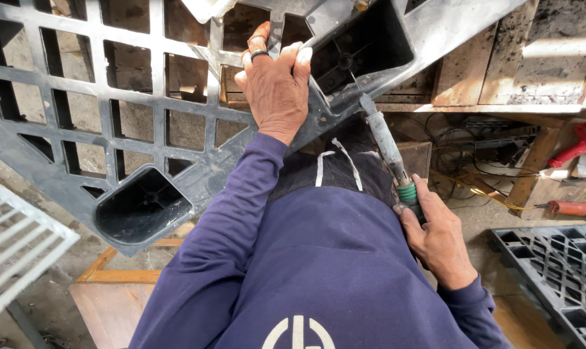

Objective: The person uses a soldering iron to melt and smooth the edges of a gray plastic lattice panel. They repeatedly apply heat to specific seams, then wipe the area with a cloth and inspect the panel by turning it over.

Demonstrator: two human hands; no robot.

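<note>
A large dark grey plastic pallet (112, 103) with a lattice of square holes stands tilted up in front of me. My left hand (275, 84), with a ring on one finger, grips one of its bars near the top middle. My right hand (435, 239) holds a soldering-iron-like tool (387, 145) with a green collar; its tip touches the pallet's lower edge just right of my left hand. Both arms wear dark blue sleeves.
A second dark pallet (558, 271) lies on the floor at the right. A stained wooden bench (519, 58) stands behind, with tangled cables (480, 161) and red-handled tools (574, 208) below. A white grid (15, 245) leans at the left. A wooden board (112, 297) lies underneath.
</note>
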